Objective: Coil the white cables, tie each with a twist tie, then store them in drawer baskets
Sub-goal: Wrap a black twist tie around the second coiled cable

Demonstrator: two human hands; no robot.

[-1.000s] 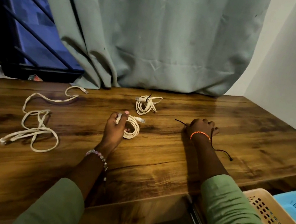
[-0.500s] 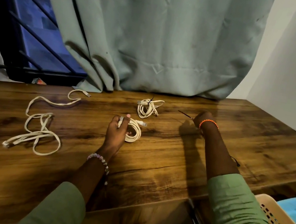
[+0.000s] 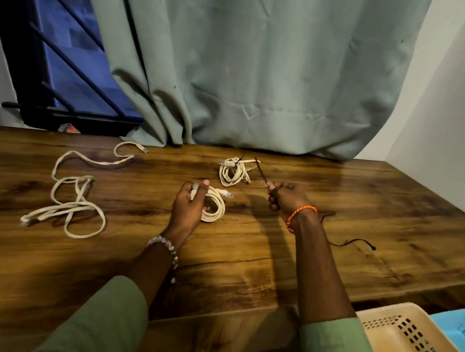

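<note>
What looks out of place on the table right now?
Only the loose white cable, sprawled uncoiled left of the left hand. A spare twist tie lies alone by the right edge. Nothing looks damaged.

There are no words, numbers, labels or signs to read anywhere here.
</note>
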